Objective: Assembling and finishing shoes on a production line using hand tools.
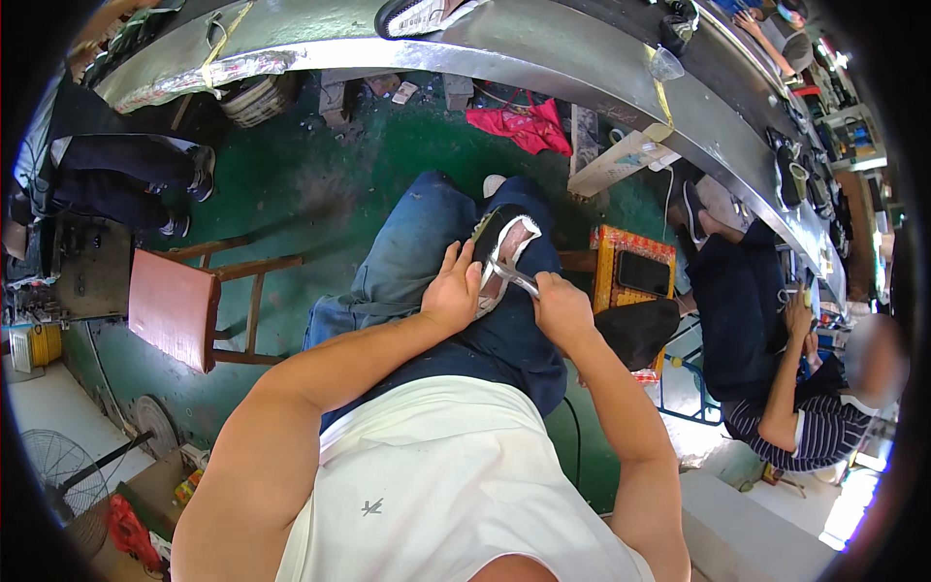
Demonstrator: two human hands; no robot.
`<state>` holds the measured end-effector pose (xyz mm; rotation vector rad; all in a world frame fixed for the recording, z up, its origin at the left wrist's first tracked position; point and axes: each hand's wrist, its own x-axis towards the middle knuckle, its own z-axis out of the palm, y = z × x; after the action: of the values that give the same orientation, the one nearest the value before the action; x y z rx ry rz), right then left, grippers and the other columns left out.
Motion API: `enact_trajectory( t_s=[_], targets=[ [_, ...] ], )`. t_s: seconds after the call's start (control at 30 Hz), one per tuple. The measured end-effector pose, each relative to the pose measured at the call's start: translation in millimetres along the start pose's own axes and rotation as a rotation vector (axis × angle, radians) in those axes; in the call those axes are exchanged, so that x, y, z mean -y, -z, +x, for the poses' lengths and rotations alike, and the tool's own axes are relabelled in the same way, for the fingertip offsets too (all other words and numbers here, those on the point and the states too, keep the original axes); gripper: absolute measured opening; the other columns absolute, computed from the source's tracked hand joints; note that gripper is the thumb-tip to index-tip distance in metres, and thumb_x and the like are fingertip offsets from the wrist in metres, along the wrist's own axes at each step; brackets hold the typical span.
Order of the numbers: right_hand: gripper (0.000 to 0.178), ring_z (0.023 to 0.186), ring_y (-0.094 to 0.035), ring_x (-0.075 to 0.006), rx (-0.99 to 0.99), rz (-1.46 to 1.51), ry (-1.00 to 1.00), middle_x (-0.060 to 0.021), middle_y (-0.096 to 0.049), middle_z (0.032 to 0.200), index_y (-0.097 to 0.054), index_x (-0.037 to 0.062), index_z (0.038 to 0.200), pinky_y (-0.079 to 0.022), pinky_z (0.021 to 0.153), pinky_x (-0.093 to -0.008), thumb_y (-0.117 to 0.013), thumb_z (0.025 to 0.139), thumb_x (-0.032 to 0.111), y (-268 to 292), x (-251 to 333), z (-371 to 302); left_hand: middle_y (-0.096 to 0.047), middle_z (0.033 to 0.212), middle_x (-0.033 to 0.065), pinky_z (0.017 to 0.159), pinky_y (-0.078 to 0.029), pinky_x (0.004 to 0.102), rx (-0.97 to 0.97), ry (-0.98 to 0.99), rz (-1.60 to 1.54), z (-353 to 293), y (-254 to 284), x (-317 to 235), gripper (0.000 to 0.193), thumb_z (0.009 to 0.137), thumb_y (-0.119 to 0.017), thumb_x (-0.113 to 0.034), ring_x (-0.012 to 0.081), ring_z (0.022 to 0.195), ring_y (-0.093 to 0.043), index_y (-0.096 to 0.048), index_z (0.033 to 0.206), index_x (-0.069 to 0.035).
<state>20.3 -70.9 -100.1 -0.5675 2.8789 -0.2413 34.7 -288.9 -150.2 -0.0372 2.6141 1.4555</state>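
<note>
A black shoe upper with white edging (497, 233) rests on my lap, its open underside turned up and a tan inner surface showing. My left hand (452, 291) is closed on its left side, fingers pointing up along the dark upper. In my right hand (562, 308) is a shiny metal hand tool (516, 277), gripped at the end nearest me. The tool's other end reaches into the shoe's opening, close to my left fingers. Its exact kind cannot be made out.
Ahead runs a long metal conveyor bench (485, 60) carrying a shoe (417, 17). A brown stool (173, 308) stands at left, near a standing person's legs. At right, a phone (643, 274) lies on an orange-patterned box, beside a seated co-worker (742, 320). A fan (63, 475) sits lower left.
</note>
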Motion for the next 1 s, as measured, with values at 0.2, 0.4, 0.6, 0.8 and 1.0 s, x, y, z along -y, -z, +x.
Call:
enact_trajectory(
  t_s=[0.2, 0.4, 0.6, 0.8, 1.0],
  targets=[
    [0.018, 0.088, -0.068, -0.0353, 0.015, 0.099, 0.191, -0.0158, -0.066, 0.092, -0.055, 0.0059, 0.099, -0.055, 0.074, -0.0467, -0.066, 0.089, 0.016, 2, -40, 2, -0.029, 0.155, 0.0359, 0.11, -0.041, 0.046, 0.119, -0.106, 0.092, -5, 9, -2, 0.059, 0.106, -0.04, -0.033, 0.0511, 0.139, -0.038, -0.029, 0.157, -0.006],
    [0.02, 0.086, -0.068, -0.04, 0.075, 0.167, 0.24, -0.0194, -0.067, 0.094, -0.055, 0.0048, 0.102, -0.054, 0.074, -0.0495, -0.066, 0.09, 0.016, -6, -61, 11, -0.012, 0.161, 0.0344, 0.105, -0.046, 0.0474, 0.269, -0.352, 0.253, 5, 21, 3, 0.062, 0.105, -0.043, -0.032, 0.053, 0.127, -0.05, -0.021, 0.162, -0.018],
    [0.021, 0.084, -0.067, -0.0416, 0.046, 0.215, 0.16, -0.0214, -0.067, 0.091, -0.056, 0.0043, 0.101, -0.053, 0.072, -0.0497, -0.065, 0.093, 0.02, -15, -59, -5, -0.005, 0.162, 0.0319, 0.104, -0.048, 0.0485, 0.551, -0.195, 0.3, 17, 39, -18, 0.063, 0.105, -0.046, -0.031, 0.0536, 0.109, -0.061, -0.019, 0.162, -0.03],
    [0.021, 0.084, -0.067, -0.0426, 0.201, 0.101, 0.107, -0.0212, -0.067, 0.091, -0.056, 0.0033, 0.099, -0.053, 0.072, -0.0498, -0.064, 0.094, 0.021, 23, -40, -6, -0.003, 0.16, 0.0374, 0.103, -0.05, 0.0483, 0.563, -0.267, 0.232, 20, 39, -3, 0.061, 0.105, -0.045, -0.035, 0.0543, 0.105, -0.064, -0.02, 0.161, -0.035],
    [0.023, 0.086, -0.066, -0.0446, 0.172, 0.222, 0.04, -0.0229, -0.067, 0.091, -0.058, 0.0025, 0.102, -0.053, 0.074, -0.0511, -0.065, 0.093, 0.022, 15, -51, -20, -0.01, 0.159, 0.0394, 0.094, -0.055, 0.0497, 0.671, -0.307, 0.468, 29, 49, -34, 0.059, 0.105, -0.044, -0.039, 0.0522, 0.1, -0.067, -0.023, 0.16, -0.037]
  ],
)
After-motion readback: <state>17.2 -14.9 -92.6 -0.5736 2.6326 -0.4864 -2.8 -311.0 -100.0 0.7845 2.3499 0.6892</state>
